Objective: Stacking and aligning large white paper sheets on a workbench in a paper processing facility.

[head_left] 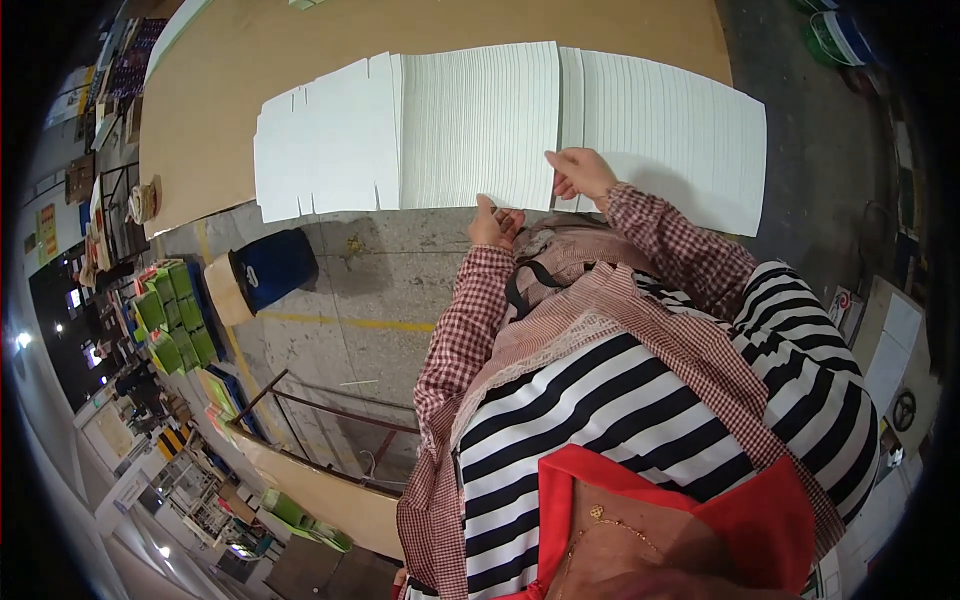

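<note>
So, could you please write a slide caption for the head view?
Left hand and right hand at the edges of overlapping white sheets on a brown tabletop.

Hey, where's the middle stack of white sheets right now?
The middle stack lies upper centre in the head view, on the brown tabletop, with the left hand at its near edge and the right hand by its right edge.

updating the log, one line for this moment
left hand: at near edge of middle white stack; right hand: at its right edge; brown table: beneath

Left grip [496, 222], right grip [583, 176] at white sheets [480, 125], tan table [640, 28]
</note>
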`<action>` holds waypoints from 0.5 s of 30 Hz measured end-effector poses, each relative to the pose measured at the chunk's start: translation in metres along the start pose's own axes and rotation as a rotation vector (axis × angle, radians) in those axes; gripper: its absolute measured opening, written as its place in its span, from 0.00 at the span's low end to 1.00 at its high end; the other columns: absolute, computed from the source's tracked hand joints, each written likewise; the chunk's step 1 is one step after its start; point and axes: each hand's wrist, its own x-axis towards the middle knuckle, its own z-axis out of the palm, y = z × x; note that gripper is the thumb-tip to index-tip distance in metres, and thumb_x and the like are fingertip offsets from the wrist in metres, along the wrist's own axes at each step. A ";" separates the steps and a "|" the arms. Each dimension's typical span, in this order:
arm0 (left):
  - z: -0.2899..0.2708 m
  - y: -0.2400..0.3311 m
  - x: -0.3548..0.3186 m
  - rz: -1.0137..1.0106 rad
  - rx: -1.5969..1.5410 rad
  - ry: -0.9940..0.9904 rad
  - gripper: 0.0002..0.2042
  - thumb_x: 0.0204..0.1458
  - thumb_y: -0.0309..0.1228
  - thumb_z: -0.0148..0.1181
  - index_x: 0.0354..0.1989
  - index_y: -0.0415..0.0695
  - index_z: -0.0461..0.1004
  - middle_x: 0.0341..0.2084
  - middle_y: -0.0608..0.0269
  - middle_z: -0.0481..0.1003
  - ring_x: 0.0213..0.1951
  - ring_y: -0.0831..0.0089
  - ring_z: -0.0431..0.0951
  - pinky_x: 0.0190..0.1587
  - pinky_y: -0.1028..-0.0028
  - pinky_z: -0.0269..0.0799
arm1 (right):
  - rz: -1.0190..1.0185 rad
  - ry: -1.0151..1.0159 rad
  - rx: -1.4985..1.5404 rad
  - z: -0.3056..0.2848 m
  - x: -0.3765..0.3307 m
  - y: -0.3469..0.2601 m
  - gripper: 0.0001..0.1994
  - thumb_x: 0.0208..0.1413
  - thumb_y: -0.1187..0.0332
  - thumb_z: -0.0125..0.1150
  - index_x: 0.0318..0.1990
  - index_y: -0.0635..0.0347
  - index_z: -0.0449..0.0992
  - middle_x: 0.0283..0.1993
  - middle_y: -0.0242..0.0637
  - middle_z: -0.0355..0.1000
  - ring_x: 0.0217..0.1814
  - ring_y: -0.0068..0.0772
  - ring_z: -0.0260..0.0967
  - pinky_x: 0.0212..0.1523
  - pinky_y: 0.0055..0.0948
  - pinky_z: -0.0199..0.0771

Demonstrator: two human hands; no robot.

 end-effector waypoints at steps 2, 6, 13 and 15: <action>-0.001 0.000 -0.002 0.062 0.091 0.008 0.26 0.55 0.44 0.49 0.48 0.29 0.59 0.34 0.49 0.72 0.28 0.65 0.74 0.31 0.68 0.76 | -0.069 0.036 -0.312 0.006 0.008 0.004 0.17 0.56 0.59 0.52 0.32 0.70 0.70 0.26 0.39 0.70 0.23 0.25 0.71 0.25 0.23 0.75; -0.004 0.000 0.000 0.129 0.164 0.062 0.27 0.55 0.44 0.49 0.47 0.26 0.59 0.31 0.47 0.72 0.29 0.63 0.76 0.29 0.67 0.77 | -0.034 0.132 -0.322 0.010 0.023 0.021 0.16 0.55 0.62 0.53 0.27 0.72 0.71 0.23 0.41 0.71 0.20 0.27 0.71 0.21 0.24 0.76; -0.001 -0.001 0.004 0.142 0.168 0.068 0.26 0.56 0.45 0.47 0.46 0.27 0.60 0.28 0.46 0.73 0.27 0.61 0.77 0.25 0.66 0.77 | 0.037 0.115 -0.311 0.009 0.028 0.019 0.17 0.55 0.62 0.53 0.28 0.72 0.71 0.24 0.43 0.72 0.22 0.29 0.73 0.23 0.25 0.78; -0.002 0.000 0.002 0.125 0.159 0.066 0.26 0.56 0.45 0.47 0.45 0.28 0.60 0.28 0.47 0.73 0.27 0.61 0.77 0.27 0.65 0.77 | 0.041 0.102 -0.313 0.011 0.024 0.014 0.17 0.55 0.61 0.53 0.28 0.72 0.71 0.24 0.42 0.72 0.21 0.28 0.72 0.22 0.24 0.77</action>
